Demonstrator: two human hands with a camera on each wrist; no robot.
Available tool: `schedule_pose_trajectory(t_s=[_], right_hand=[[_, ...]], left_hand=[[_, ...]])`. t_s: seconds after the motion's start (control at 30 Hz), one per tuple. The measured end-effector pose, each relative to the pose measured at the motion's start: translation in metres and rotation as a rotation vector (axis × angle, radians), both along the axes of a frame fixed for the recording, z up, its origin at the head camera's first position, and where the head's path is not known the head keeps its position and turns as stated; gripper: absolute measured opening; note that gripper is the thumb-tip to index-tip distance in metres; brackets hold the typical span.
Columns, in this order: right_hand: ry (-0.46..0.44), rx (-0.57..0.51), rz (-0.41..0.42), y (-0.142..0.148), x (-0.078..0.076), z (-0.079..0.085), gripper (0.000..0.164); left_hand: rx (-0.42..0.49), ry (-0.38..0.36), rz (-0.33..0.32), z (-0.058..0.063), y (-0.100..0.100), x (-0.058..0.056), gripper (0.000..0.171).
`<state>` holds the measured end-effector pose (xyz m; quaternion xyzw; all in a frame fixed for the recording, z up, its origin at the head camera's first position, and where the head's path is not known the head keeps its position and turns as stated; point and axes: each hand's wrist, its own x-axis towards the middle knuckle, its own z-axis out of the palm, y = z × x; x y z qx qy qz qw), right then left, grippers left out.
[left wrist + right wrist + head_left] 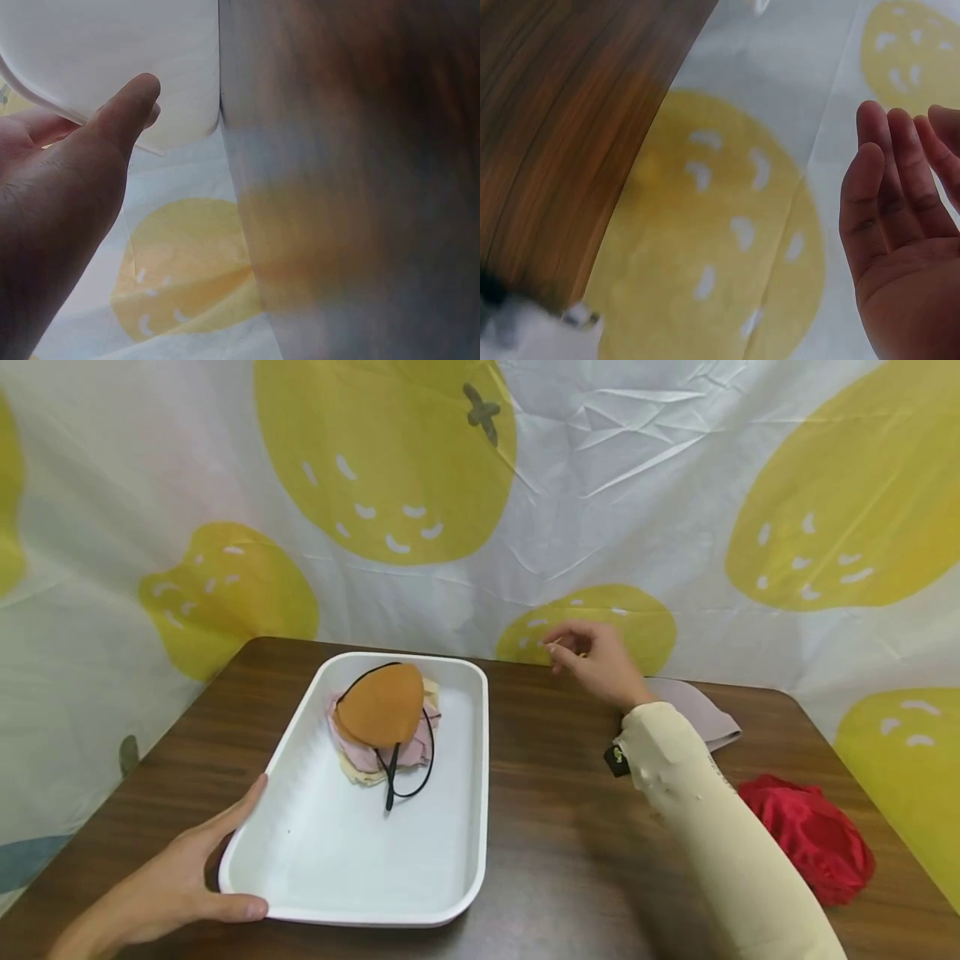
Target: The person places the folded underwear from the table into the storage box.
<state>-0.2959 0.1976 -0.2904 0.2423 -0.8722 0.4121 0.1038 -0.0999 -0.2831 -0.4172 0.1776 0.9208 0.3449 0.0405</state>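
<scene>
My left hand (pixel 168 877) holds the near left corner of a white tray (pixel 480 793), thumb at the near side and fingers along the left side. The left wrist view shows this thumb (pixel 131 112) against the tray wall. Inside the tray, an orange rounded piece with black cords (pixel 382 706) lies on crumpled pink cloth (pixel 363 758) and pale yellow cloth (pixel 365 777). My right hand (pixel 596 664) is raised near the table's back edge, fingers loosely bent, holding nothing. Behind its forearm lies a pale lilac cap-like cloth (pixel 697 714), partly hidden.
A shiny red satin bundle (pixel 810 839) lies at the right of the brown wooden table (pixel 547 827), partly behind the right sleeve (pixel 720 835). A small black item (pixel 617 762) shows beside that sleeve. A white curtain with yellow fruit prints (pixel 630 468) hangs behind the table.
</scene>
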Motion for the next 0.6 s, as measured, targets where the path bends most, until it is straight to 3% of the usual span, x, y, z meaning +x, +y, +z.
schedule_pose_trajectory(t_s=[0.23, 0.6], right_hand=[[0.021, 0.042, -0.095, 0.047, -0.004, -0.002, 0.015], [-0.026, 0.067, -0.272, 0.11, -0.002, -0.012, 0.021]], left_hand=[[0.005, 0.003, -0.004, -0.001, 0.0, 0.0, 0.113], [-0.012, 0.015, 0.0, 0.003, 0.0, 0.001, 0.113]])
